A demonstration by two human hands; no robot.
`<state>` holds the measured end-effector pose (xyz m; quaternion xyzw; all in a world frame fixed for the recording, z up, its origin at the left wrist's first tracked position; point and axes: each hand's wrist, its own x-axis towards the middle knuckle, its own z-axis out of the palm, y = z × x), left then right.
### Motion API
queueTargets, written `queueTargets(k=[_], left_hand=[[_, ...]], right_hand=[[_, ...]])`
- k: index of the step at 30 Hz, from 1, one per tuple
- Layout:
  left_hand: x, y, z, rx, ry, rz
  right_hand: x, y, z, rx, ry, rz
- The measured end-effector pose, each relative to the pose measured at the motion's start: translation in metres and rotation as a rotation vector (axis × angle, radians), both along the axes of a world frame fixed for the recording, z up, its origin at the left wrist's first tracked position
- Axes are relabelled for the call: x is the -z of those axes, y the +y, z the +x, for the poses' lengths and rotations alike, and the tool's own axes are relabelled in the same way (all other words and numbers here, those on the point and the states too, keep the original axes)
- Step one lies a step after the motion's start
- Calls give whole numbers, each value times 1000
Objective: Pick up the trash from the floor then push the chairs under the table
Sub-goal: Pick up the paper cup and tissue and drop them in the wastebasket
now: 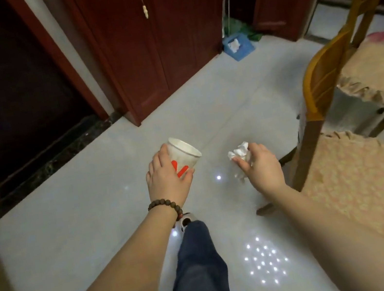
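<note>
Currently I hold the paper cup [184, 156] in my left hand [166, 178], crumpled tissue [240, 156] in my right hand [261, 166]; nearest chair [326, 96] stands just right of it.

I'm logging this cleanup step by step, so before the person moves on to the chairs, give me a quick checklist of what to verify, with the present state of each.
1. Paper cup gripped by left hand: ok.
2. Crumpled tissue held in right hand: ok.
3. Floor between the hands bare of further trash: ok.
4. Blue tissue box by the cabinet, whether trash: cannot tell.
5. A free hand for pushing the near chair: not ok, both are full.
6. A bin to empty the hands into: cannot tell, none in view.
</note>
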<state>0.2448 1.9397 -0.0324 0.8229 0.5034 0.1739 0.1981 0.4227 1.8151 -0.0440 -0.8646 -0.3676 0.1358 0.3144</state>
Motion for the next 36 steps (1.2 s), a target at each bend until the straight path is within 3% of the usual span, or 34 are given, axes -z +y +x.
queueTargets(k=[7, 12, 24, 36], left_hand=[[-14, 193, 121, 117, -16, -19], [-27, 276, 224, 242, -11, -28], [-1, 393, 549, 514, -4, -40], [-31, 471, 895, 658, -14, -24]], right_hand=[[-14, 167, 104, 154, 56, 1], [-28, 229, 185, 297, 41, 13], [-1, 315, 468, 596, -8, 26], [-36, 387, 779, 713, -3, 8]])
